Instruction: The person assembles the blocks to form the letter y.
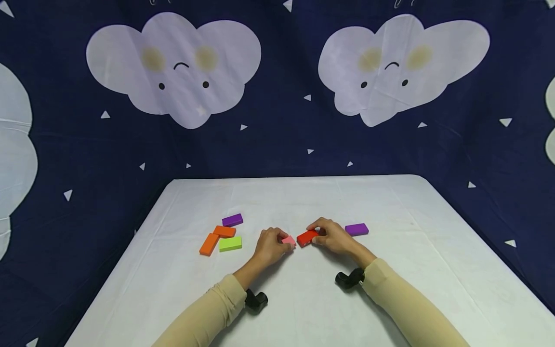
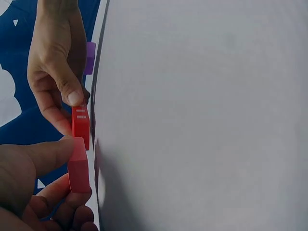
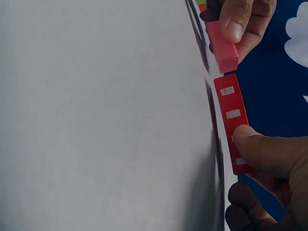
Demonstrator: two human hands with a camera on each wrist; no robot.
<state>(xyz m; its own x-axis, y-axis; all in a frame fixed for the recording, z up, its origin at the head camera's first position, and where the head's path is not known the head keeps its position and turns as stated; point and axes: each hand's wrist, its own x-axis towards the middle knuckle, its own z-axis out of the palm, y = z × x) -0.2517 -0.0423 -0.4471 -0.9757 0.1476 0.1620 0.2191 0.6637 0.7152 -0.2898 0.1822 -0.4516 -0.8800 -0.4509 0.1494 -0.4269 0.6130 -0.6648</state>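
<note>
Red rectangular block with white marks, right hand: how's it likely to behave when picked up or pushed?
Probably stiff: the red rectangular block shows straight edges in the grip of the right hand. Likely to slide rather than roll, given its flat faces. Might tip if stood on end, being long and narrow.

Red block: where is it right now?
In the head view, the red block is pinched by the right hand, slightly right of the picture's middle; the pink block in the left hand is just to its left.
</note>
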